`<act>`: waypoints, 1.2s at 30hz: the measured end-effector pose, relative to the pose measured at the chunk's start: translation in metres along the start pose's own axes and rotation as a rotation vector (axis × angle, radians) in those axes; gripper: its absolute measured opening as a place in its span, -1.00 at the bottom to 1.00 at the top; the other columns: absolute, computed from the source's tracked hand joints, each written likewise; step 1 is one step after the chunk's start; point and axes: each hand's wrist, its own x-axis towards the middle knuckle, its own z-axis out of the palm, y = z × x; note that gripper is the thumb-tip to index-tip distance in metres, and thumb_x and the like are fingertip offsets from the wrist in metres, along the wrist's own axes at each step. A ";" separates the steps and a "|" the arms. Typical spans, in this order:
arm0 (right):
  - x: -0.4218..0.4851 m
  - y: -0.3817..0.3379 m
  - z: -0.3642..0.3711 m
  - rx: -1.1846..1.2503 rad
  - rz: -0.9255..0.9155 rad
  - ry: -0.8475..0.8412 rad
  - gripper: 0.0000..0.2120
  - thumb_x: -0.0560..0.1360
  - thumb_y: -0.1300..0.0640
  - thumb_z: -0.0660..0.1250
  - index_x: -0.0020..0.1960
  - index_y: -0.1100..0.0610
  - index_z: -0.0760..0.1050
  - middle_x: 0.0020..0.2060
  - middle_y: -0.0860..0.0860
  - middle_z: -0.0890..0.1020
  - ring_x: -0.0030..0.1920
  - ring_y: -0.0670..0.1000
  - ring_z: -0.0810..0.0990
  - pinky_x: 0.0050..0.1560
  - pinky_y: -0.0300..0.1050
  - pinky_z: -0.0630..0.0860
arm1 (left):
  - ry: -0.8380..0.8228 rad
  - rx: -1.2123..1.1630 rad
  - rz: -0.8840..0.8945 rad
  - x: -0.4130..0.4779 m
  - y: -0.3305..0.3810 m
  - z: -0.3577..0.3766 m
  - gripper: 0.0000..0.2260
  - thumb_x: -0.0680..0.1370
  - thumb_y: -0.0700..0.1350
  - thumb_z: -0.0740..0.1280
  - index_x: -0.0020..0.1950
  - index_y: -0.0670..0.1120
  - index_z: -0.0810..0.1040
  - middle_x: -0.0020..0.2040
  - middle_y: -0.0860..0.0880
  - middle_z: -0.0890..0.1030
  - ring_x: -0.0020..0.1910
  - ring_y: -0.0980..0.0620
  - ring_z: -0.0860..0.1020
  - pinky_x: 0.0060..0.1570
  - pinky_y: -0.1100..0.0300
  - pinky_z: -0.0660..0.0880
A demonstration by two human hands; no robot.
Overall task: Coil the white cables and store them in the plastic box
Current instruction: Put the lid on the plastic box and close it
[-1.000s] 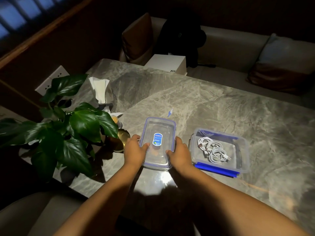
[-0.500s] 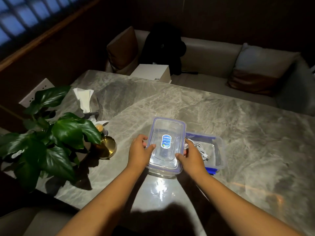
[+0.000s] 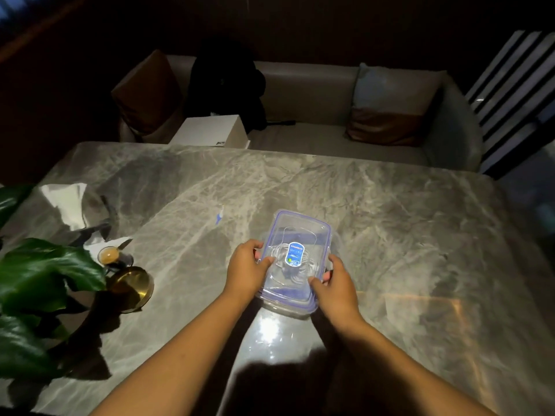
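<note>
A clear lid with blue trim and a blue oval label sits over the clear plastic box on the marble table. The coiled white cables show dimly through the lid, inside the box. My left hand grips the lid's left edge, thumb on top. My right hand grips its right near edge, thumb on top. Whether the lid is pressed fully down I cannot tell.
A leafy green plant stands at the left, with a brass dish and a small cup beside it. A tissue holder is farther back left. A sofa with cushions and a white box lie beyond the table.
Both hands carried the lid to the right, from the table beside the box to on top of the box. The cables now lie under the lid.
</note>
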 end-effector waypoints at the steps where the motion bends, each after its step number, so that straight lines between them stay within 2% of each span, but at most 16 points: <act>1: 0.005 0.003 -0.005 -0.038 0.000 -0.005 -0.49 0.42 0.22 0.44 0.34 0.01 0.42 -0.11 0.04 0.58 -0.22 -0.06 0.55 -0.22 -0.36 0.42 | 0.001 -0.002 0.002 -0.002 0.001 0.006 -0.72 0.44 -0.11 0.51 0.10 -0.11 0.56 -0.10 -0.06 0.56 -0.25 0.04 0.47 -0.16 0.17 0.45; 3: 0.014 0.007 -0.015 -0.094 0.008 -0.018 -0.49 0.43 0.17 0.43 0.36 0.07 0.45 0.00 0.09 0.62 -0.14 -0.02 0.60 -0.10 -0.23 0.50 | -0.004 -0.025 -0.012 -0.007 0.003 0.016 -0.75 0.43 -0.14 0.51 0.05 -0.11 0.54 -0.16 -0.03 0.53 -0.30 0.08 0.45 -0.25 0.25 0.38; 5: 0.020 0.010 -0.021 -0.139 0.023 -0.028 -0.50 0.44 0.14 0.44 0.36 0.11 0.46 0.05 0.12 0.61 -0.10 0.00 0.59 -0.04 -0.20 0.46 | -0.005 -0.036 -0.024 -0.010 0.005 0.023 -0.75 0.43 -0.15 0.51 0.04 -0.12 0.54 -0.17 -0.01 0.52 -0.29 0.08 0.45 -0.25 0.26 0.36; 7: 0.023 0.013 -0.022 -0.167 0.027 -0.032 -0.53 0.45 0.12 0.44 0.34 0.13 0.46 0.04 0.11 0.59 -0.11 -0.01 0.56 -0.05 -0.21 0.41 | 0.003 -0.011 -0.018 -0.011 0.006 0.027 -0.73 0.44 -0.15 0.50 0.08 -0.13 0.54 -0.12 -0.03 0.53 -0.26 0.07 0.47 -0.20 0.22 0.40; 10: 0.022 0.015 -0.018 -0.177 0.043 -0.026 -0.60 0.46 0.08 0.42 0.28 0.08 0.48 0.02 0.09 0.59 -0.10 0.01 0.57 -0.02 -0.12 0.49 | 0.005 0.044 -0.003 -0.008 0.004 0.028 -0.70 0.46 -0.13 0.48 0.15 -0.13 0.56 -0.05 -0.10 0.57 -0.20 0.02 0.49 -0.13 0.14 0.47; 13: 0.016 0.015 -0.014 -0.167 0.072 -0.002 -0.66 0.45 0.09 0.43 0.19 0.13 0.50 -0.01 0.09 0.55 -0.09 0.06 0.56 0.01 -0.08 0.52 | -0.042 0.113 0.036 0.000 0.001 0.024 -0.72 0.45 -0.05 0.47 0.13 -0.08 0.59 -0.18 -0.03 0.53 -0.15 -0.15 0.55 -0.09 0.00 0.52; 15: 0.013 0.018 -0.010 -0.118 0.097 0.015 -0.68 0.43 0.10 0.47 0.12 0.13 0.47 -0.09 0.07 0.55 -0.13 0.08 0.56 -0.03 -0.04 0.53 | -0.052 0.169 0.098 0.006 0.000 0.021 -0.77 0.46 -0.05 0.47 0.09 -0.05 0.63 -0.24 -0.01 0.50 -0.14 -0.19 0.52 -0.05 -0.05 0.51; 18: 0.007 0.021 -0.006 -0.010 0.168 0.032 -0.67 0.41 0.16 0.49 0.06 0.09 0.40 -0.23 -0.01 0.50 -0.21 0.04 0.53 -0.13 -0.12 0.46 | -0.061 0.219 0.160 0.014 0.006 0.018 -0.78 0.49 -0.08 0.45 0.13 -0.02 0.66 -0.12 -0.07 0.59 -0.02 -0.14 0.47 0.08 0.03 0.41; 20: 0.004 0.019 -0.004 0.064 0.228 0.078 -0.66 0.41 0.18 0.50 0.06 0.11 0.39 -0.27 -0.03 0.48 -0.23 0.03 0.52 -0.13 -0.14 0.43 | -0.088 0.218 0.204 0.021 0.010 0.018 -0.79 0.50 -0.09 0.44 0.13 0.00 0.67 -0.05 -0.07 0.63 0.03 -0.12 0.47 0.15 0.05 0.38; 24: -0.007 0.017 0.011 0.226 0.358 0.161 -0.59 0.34 0.13 0.57 -0.03 0.11 0.36 -0.30 0.06 0.54 -0.29 0.13 0.58 -0.10 0.01 0.58 | -0.195 0.199 0.307 0.038 0.021 0.018 -0.79 0.50 -0.07 0.36 0.09 -0.02 0.69 -0.10 -0.10 0.62 0.01 -0.14 0.52 0.13 0.00 0.42; 26: -0.010 0.018 0.021 0.341 0.441 0.172 -0.58 0.32 0.12 0.58 -0.09 0.11 0.33 -0.26 0.17 0.57 -0.33 0.18 0.61 -0.22 0.08 0.62 | -0.247 0.222 0.347 0.047 0.028 0.019 -0.79 0.51 -0.14 0.37 0.12 -0.11 0.68 -0.05 -0.18 0.61 0.03 -0.17 0.53 0.15 -0.01 0.43; 29: -0.010 0.017 0.030 0.565 0.548 0.116 -0.65 0.43 0.28 0.50 -0.17 0.16 0.29 -0.31 0.21 0.49 -0.44 0.07 0.52 -0.43 -0.11 0.50 | -0.332 0.246 0.371 0.062 0.032 0.019 -0.72 0.54 -0.23 0.38 0.25 -0.16 0.61 0.06 -0.22 0.57 0.09 -0.16 0.54 0.17 0.09 0.42; 32: -0.010 0.013 0.034 0.610 0.594 0.052 -0.69 0.49 0.28 0.45 -0.25 0.18 0.31 -0.45 0.13 0.45 -0.55 0.00 0.49 -0.48 -0.17 0.46 | -0.411 0.273 0.371 0.074 0.034 0.016 -0.72 0.55 -0.26 0.37 0.26 -0.21 0.59 0.09 -0.22 0.56 0.10 -0.16 0.56 0.09 0.23 0.38; 34: -0.011 0.012 0.035 0.657 0.607 0.003 -0.65 0.54 0.26 0.40 -0.33 0.17 0.31 -0.55 0.04 0.40 -0.64 -0.06 0.42 -0.56 -0.26 0.38 | -0.437 0.281 0.378 0.080 0.034 0.015 -0.73 0.55 -0.28 0.36 0.25 -0.22 0.59 0.08 -0.22 0.55 0.09 -0.15 0.57 0.02 0.30 0.33; 36: -0.012 0.011 0.036 0.682 0.604 -0.035 -0.59 0.57 0.24 0.35 -0.42 0.13 0.33 -0.56 0.00 0.36 -0.66 -0.09 0.39 -0.60 -0.29 0.33 | -0.458 0.287 0.376 0.084 0.035 0.014 -0.73 0.55 -0.29 0.35 0.25 -0.23 0.59 0.08 -0.22 0.55 0.09 -0.13 0.56 0.02 0.30 0.32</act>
